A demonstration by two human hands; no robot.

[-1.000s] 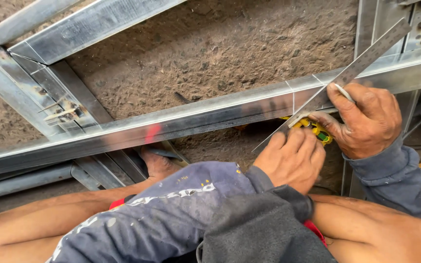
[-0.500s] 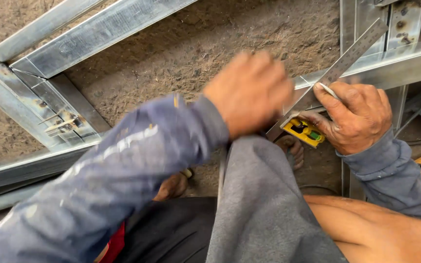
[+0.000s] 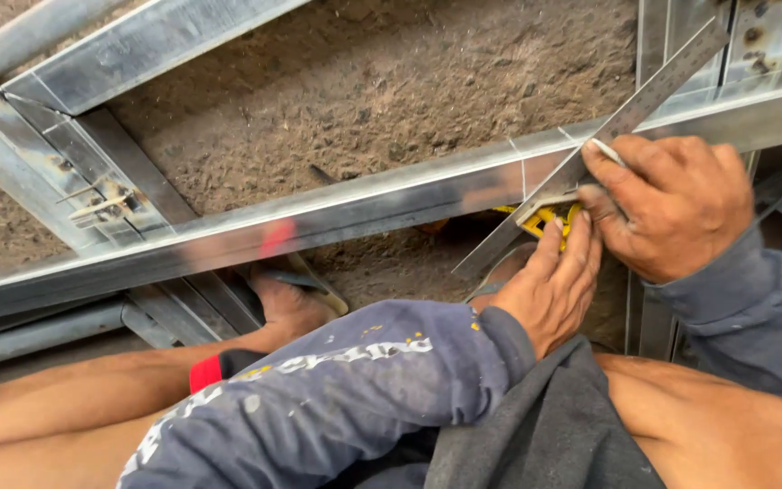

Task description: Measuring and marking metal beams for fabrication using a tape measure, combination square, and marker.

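A long galvanised steel channel (image 3: 319,217) runs across in front of me, with thin lines marked on it near the right. A steel square blade (image 3: 649,91) lies slanted over it, and its yellow stock (image 3: 545,217) sits just under the channel's edge. My left hand (image 3: 549,290) presses its fingertips on the yellow stock and holds the square in place. My right hand (image 3: 672,204) rests on the blade where it crosses the channel and pinches a slim white marker (image 3: 606,149), its tip at the blade's edge.
More steel channels (image 3: 92,172) join at the left, and upright steel pieces (image 3: 753,36) stand at the top right. Brown dirt ground (image 3: 391,91) lies behind. My sandalled foot (image 3: 291,299) sits under the channel, and my knees fill the bottom.
Half a second ago my left arm was raised across the view. It has come back down onto the square's yellow stock. My right hand stayed on the blade.
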